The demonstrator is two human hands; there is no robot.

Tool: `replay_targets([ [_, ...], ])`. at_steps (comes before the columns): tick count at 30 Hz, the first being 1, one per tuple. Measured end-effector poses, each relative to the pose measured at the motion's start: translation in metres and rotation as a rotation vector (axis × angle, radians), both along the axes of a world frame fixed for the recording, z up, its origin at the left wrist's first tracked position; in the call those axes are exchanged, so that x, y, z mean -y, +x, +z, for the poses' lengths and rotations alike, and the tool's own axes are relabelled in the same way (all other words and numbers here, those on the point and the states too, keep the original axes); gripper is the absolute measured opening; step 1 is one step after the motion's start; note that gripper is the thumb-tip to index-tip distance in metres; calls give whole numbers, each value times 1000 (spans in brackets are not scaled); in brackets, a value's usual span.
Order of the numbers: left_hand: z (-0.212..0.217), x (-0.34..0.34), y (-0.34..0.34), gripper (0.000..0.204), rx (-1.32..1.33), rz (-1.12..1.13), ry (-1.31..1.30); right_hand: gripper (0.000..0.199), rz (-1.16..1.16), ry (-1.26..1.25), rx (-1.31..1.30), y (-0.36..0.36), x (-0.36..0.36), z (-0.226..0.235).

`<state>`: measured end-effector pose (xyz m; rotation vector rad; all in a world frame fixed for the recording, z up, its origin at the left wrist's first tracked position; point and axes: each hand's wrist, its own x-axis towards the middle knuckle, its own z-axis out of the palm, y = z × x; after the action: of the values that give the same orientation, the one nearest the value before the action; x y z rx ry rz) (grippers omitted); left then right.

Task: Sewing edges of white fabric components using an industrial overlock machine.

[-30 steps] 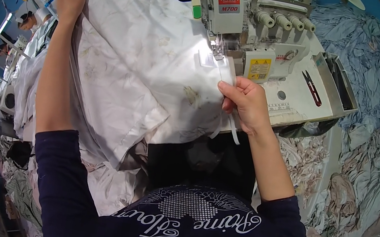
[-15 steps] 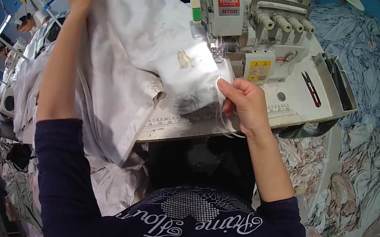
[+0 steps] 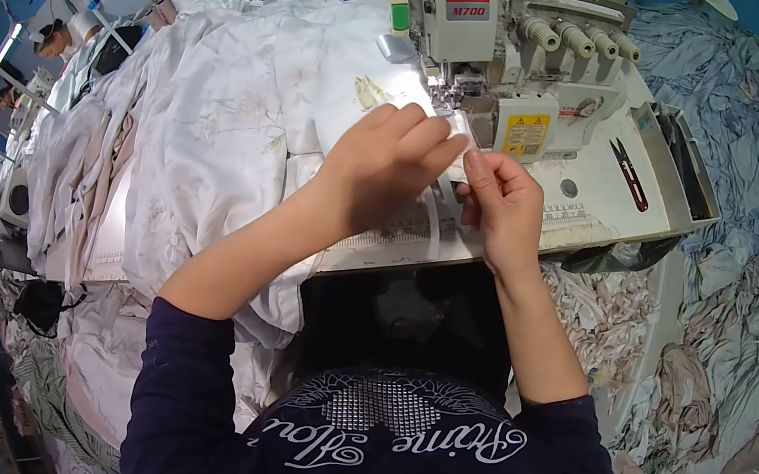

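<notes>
White fabric (image 3: 231, 99) spreads in loose folds over the left of the sewing table and runs to the needle area of a white overlock sewing machine (image 3: 461, 33). My left hand (image 3: 391, 160) is closed at the fabric's edge just in front of the presser foot, its fingertips partly hidden. Beside it, my right hand (image 3: 510, 207) pinches the same edge between thumb and forefinger. A narrow white strip (image 3: 433, 221) hangs from between my hands toward the table's front edge. Light from the machine falls on the fabric by the needle.
Thread snips (image 3: 628, 174) with dark red handles and a round grey disc (image 3: 568, 187) lie on the table at right. An open bin (image 3: 683, 159) edges the table there. Heaped garments (image 3: 727, 339) fill the right side. Other workers sit far left.
My left hand has come down from the far left of the fabric to the needle area, beside my right hand. The fabric now lies flatter and more spread out at left.
</notes>
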<state>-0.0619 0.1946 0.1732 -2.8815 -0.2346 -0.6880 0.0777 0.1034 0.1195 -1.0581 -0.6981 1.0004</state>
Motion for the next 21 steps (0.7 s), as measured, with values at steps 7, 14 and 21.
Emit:
replay_targets([
  [7,3,-14,0,33,243,-134,-22,23,-72,7,158,0,1,0],
  [14,1,-13,-20,35,165,-191,-39,22,-82,-16,196,1,1,1],
  [21,-2,-12,-22,21,186,-183,-34,22,-90,-25,180,0,0,-1],
])
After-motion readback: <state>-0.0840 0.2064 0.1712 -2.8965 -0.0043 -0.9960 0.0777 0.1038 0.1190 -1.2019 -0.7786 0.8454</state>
